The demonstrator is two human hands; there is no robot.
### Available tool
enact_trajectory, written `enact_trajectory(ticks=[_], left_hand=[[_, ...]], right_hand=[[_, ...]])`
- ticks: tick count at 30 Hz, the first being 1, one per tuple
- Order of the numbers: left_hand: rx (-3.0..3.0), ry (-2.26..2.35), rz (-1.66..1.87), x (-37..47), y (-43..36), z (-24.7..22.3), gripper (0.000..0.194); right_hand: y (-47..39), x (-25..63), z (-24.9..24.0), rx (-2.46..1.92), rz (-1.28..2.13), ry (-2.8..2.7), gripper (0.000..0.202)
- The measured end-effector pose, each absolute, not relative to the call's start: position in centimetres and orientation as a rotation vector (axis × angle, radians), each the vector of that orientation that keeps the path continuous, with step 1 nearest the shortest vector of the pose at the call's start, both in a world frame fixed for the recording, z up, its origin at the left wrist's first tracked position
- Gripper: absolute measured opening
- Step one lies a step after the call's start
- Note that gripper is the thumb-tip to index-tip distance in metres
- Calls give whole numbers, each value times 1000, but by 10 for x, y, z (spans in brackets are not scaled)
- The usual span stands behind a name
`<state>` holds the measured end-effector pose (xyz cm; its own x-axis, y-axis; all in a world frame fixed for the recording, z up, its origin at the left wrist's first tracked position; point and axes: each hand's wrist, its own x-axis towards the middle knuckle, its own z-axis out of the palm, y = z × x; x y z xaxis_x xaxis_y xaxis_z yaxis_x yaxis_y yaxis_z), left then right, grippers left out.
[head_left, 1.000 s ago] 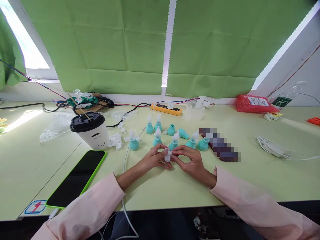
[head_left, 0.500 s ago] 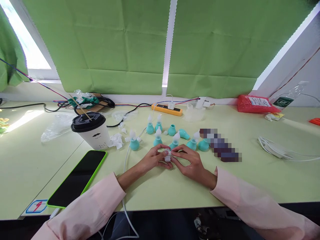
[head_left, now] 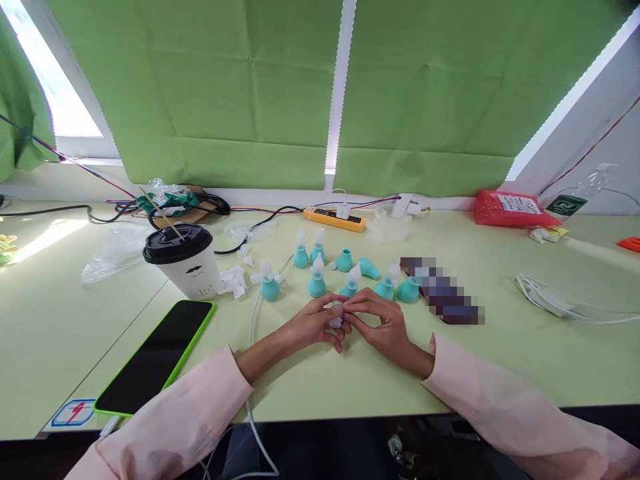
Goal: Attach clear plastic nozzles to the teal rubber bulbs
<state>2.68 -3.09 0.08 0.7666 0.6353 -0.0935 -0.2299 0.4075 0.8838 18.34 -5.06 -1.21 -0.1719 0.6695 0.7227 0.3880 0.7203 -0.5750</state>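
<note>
Clock centered on the view, L to R: at 6 o'clock, the person's L hand [head_left: 315,321] is closed on a small part [head_left: 337,321], thumb above, some fingers curled below. The part sits between both hands, approx. 5:30. It's prob. v. light, fairly stiff thin plastic, smooth enough to slip; hard squeezing might crack it, so a light fingertip hold on its sides should suit. Looks clear to whitish, short, maybe tubular, mostly hidden by fingers, so no fine detail. At 4:30, the R hand [head_left: 383,327] has thumb and forefinger pinched, apparently on the part's R edge; exact contact too small to tell. Just beyond, approx. 4 o'clock, stands a teal bulb [head_left: 409,290].
</note>
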Motion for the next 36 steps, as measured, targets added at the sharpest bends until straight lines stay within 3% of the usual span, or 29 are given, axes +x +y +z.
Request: enact_trajectory(ticks=[9, 17, 22, 30, 36], left_hand=[[953, 489, 553, 23, -24, 1, 29], [984, 534, 540, 23, -26, 2, 34], [1052, 547, 535, 22, -28, 3, 32], [1046, 570, 494, 24, -29, 6, 31], [1096, 599, 542, 24, -28, 6, 33]], right_hand=[[-55, 184, -6, -923, 306, -1735, 2], [-34, 216, 14, -861, -247, -1576, 9], [-19, 226, 37, -1054, -359, -1722, 7], [37, 237, 82, -1829, -18, -2408, 30], [78, 238, 72, -1928, 327, -2550, 37]])
